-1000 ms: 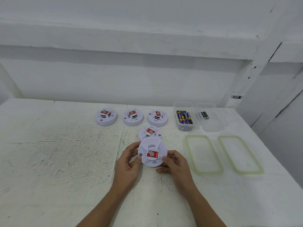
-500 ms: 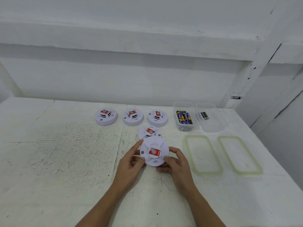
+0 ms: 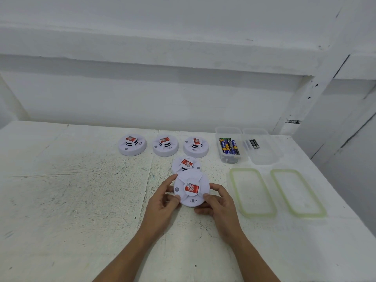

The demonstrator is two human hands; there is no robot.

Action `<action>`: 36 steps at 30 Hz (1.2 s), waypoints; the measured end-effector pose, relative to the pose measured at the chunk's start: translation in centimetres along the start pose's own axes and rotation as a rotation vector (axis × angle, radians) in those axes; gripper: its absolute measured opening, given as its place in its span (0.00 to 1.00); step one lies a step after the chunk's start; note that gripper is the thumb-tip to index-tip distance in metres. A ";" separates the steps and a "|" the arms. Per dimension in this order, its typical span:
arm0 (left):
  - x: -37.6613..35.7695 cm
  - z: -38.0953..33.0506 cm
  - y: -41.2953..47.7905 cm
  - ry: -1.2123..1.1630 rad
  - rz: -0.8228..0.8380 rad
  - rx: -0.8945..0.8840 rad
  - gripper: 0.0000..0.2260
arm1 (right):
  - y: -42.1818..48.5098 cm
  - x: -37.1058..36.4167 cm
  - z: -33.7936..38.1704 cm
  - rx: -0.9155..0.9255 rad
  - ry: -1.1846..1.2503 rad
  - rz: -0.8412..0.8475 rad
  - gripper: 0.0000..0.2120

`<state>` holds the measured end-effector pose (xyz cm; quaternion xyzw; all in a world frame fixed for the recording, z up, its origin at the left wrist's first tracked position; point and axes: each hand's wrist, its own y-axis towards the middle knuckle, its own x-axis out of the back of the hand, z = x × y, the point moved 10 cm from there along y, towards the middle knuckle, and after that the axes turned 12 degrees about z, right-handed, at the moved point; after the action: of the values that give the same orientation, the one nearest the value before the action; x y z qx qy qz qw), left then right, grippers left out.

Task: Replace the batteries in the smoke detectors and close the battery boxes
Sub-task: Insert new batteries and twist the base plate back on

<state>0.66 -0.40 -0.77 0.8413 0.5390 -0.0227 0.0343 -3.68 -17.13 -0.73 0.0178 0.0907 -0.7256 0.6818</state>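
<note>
Both hands hold one smoke detector (image 3: 191, 190) face-up over the table (image 3: 81, 200), near its front middle. The left hand (image 3: 162, 202) pinches the left rim and the right hand (image 3: 219, 202) grips the right rim. The step appears to be taking up this unit, and the next move probably calls for turning it over to reach the battery box. Its underside is hidden, so that box's state cannot be told. A second detector (image 3: 186, 163) behind is partly covered.

left hand (image 3: 162, 206): bare, with slender fingers
right hand (image 3: 220, 202): bare, with slender fingers
left forearm (image 3: 130, 253): bare skin down to the picture's lower edge
right forearm (image 3: 250, 255): bare skin down to the picture's lower edge
</note>
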 end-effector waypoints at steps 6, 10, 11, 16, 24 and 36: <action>0.0 -0.2 -0.1 -0.020 -0.009 0.001 0.21 | 0.0 0.0 -0.1 -0.002 -0.001 -0.004 0.09; 0.0 -0.5 -0.2 -0.021 -0.013 0.007 0.21 | 0.0 0.0 0.0 -0.001 -0.007 -0.009 0.09; 0.0 -0.4 -0.2 -0.016 -0.014 0.009 0.22 | 0.0 0.0 0.0 -0.002 -0.008 -0.009 0.09; 0.2 -0.3 -0.2 0.023 -0.025 0.010 0.22 | -0.1 0.0 0.1 -0.002 -0.007 -0.010 0.09; 0.1 -0.7 -0.3 0.011 -0.029 0.010 0.21 | -0.2 0.0 0.1 -0.009 -0.019 -0.016 0.09; 0.1 -0.7 -0.4 0.005 -0.027 0.011 0.20 | -0.3 0.0 0.1 -0.013 -0.033 -0.028 0.09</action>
<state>0.32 -0.05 -0.05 0.8342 0.5503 -0.0241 0.0283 -3.95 -17.13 -0.56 0.0003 0.0844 -0.7347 0.6732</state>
